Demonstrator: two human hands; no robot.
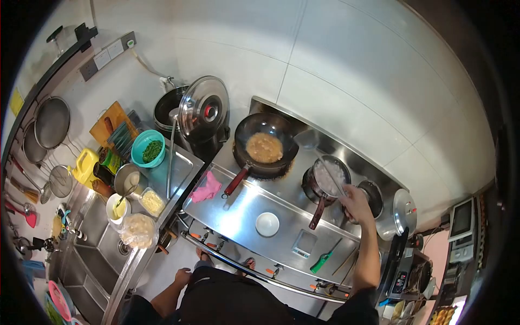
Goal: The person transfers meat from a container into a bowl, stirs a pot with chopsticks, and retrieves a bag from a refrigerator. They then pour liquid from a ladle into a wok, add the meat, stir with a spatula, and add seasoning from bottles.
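Observation:
My right hand [356,205] is closed around the handle of a long metal wok spatula [307,140]. The shaft crosses above a small saucepan [317,212] with whitish food [329,176] inside, and the blade hangs between that pan and the wok, looking slightly blurred. A wok [250,125] with a red-brown handle sits on the left burner, holding brown liquid [265,148] with bits in it. Down beside my body, my left hand [182,277] has loosely curled fingers, with nothing visible in them. It touches neither counter nor pan.
On the stove are a small dark pan [372,197], a lidded pot [404,208], a white bowl [267,224], a digital scale [304,245], a green lighter [323,262] and a pink cloth [206,187]. Bowls of chopped ingredients, including a teal bowl [142,140], stand left beside the sink [86,254].

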